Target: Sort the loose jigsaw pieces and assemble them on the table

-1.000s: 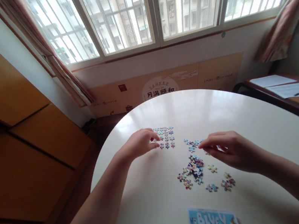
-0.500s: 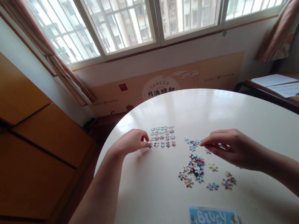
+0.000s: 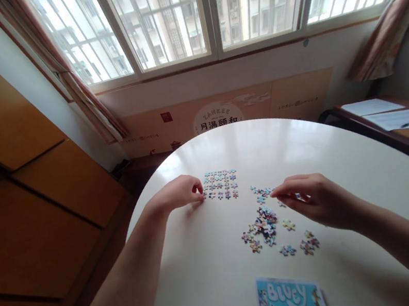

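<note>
In the head view, the left forearm (image 3: 128, 270) slants up from the bottom edge over the round white desk (image 3: 199, 284), wrist bent so that the left hand (image 3: 183, 191) points right, palm turned inward. Its fingers curl, and thumb and forefinger come close together at the left end of the nearest row of the jigsaw grid (image 3: 220, 185); whether this grip has hold of a piece cannot be told. The right forearm (image 3: 407, 242) enters from the lower right, and the right hand (image 3: 309, 193) reaches left, back of the hand up, fingers stretched and slightly bent. Its fingertips lie almost together beside the loose blue pieces (image 3: 261, 193), the hold unclear. The jigsaw pile (image 3: 265, 223) lies between the forearms, beyond the Bluey leaflet (image 3: 292, 300).
</note>
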A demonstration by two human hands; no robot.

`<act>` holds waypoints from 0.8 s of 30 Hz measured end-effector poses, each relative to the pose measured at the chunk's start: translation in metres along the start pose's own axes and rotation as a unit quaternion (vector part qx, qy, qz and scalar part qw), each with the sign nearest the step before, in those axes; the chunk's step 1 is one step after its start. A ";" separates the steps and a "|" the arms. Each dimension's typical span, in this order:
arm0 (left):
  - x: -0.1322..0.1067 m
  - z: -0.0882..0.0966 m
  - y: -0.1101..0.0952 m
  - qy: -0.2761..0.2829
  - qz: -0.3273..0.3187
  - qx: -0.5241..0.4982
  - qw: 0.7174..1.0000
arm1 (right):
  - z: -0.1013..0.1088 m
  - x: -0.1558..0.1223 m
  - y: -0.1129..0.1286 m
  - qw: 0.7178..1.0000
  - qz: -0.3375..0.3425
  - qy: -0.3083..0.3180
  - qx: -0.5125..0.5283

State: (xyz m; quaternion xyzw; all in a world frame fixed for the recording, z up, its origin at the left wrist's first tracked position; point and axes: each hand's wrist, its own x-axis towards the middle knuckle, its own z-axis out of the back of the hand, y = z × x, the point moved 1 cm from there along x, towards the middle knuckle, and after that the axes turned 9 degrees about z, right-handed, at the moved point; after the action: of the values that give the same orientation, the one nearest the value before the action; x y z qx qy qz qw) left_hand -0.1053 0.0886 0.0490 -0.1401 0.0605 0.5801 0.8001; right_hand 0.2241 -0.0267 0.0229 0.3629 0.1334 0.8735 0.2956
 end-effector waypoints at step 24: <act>-0.035 -0.021 -0.087 0.053 -0.267 -0.029 0.962 | -0.017 -0.003 0.002 0.988 0.028 0.147 -0.046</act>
State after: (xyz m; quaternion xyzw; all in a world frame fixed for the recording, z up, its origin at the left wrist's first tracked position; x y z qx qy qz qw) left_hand -0.0331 0.0259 0.0515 -0.2048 0.0461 0.3391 0.9170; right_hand 0.2122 -0.0304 0.0103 0.2203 0.1251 0.9306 0.2643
